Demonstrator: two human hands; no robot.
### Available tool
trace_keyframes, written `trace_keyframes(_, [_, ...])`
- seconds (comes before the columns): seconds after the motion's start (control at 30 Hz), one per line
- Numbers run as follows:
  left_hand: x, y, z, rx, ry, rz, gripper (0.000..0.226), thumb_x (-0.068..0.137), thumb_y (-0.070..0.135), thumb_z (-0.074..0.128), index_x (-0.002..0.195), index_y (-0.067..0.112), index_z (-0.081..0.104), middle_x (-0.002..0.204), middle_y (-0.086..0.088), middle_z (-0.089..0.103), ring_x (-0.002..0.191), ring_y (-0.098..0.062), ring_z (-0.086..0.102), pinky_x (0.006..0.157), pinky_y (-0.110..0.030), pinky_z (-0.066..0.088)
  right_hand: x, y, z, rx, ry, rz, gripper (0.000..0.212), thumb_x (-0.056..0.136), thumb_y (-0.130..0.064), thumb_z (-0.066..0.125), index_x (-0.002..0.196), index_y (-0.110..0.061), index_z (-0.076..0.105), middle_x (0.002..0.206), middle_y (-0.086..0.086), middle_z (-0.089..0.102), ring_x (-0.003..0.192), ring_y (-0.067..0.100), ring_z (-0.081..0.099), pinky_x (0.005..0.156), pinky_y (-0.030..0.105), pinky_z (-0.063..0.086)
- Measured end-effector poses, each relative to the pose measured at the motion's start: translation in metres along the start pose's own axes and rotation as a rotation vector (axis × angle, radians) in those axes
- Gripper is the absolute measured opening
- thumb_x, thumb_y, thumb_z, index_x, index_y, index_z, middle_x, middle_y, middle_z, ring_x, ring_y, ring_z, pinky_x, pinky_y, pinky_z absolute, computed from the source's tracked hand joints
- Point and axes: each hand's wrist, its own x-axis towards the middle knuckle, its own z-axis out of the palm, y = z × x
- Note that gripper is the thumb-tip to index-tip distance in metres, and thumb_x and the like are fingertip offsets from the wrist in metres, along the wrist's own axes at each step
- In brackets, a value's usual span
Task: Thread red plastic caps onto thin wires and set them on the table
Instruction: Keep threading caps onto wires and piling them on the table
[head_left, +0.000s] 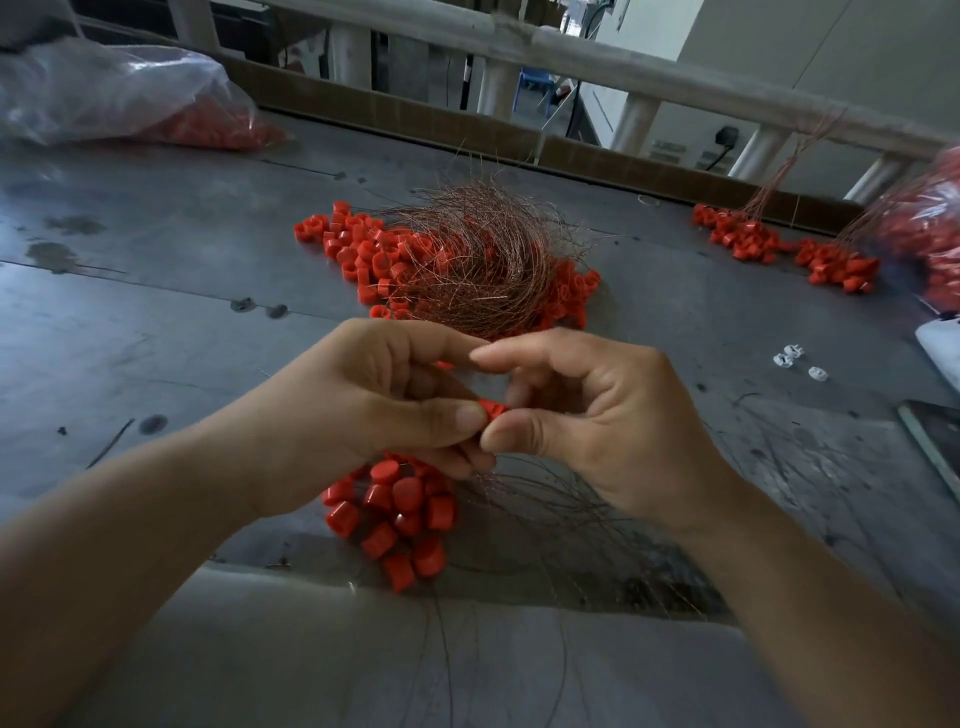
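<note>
A single red cap (491, 409) sits between both hands above the grey table (156, 312). My left hand (384, 400) pinches it with thumb and fingers, and my right hand (582, 415) pinches it from the other side with thumb and curled fingers. A cluster of red caps (395, 519) on thin wires hangs under my left hand, and the wires (550, 499) trail to the right beneath my right hand. Beyond the hands lies a heap of loose red caps (363, 249) with a tangle of copper wires (483, 254) on top.
A clear plastic bag of red caps (130, 98) lies at the far left. Threaded caps with wires (779, 244) sit at the far right beside another bag (935, 223). Small white parts (795, 358) lie to the right. A wooden rail (571, 52) borders the back.
</note>
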Motion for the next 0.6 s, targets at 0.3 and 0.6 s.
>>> trace_keyframes(0.3, [-0.001, -0.001, 0.005, -0.035, -0.04, 0.064, 0.064, 0.058, 0.04, 0.081, 0.116, 0.029, 0.055, 0.078, -0.014, 0.07, 0.07, -0.023, 0.069, 0.061, -0.024, 0.054, 0.001, -0.005, 0.003, -0.195, -0.095, -0.072, 0.004, 0.081, -0.019, 0.061, 0.079, -0.015, 0.061, 0.077, -0.015, 0.045, 0.07, -0.005, 0.046, 0.066, 0.009, 0.035])
trace_keyframes(0.6, [-0.007, -0.003, 0.013, 0.042, -0.066, 0.126, 0.061, 0.069, 0.04, 0.074, 0.123, 0.039, 0.045, 0.077, -0.008, 0.068, 0.067, -0.019, 0.068, 0.059, -0.023, 0.053, -0.004, -0.009, 0.009, -0.251, -0.089, -0.085, 0.003, 0.078, -0.006, 0.06, 0.075, -0.007, 0.06, 0.077, -0.013, 0.047, 0.071, 0.002, 0.049, 0.065, 0.014, 0.04])
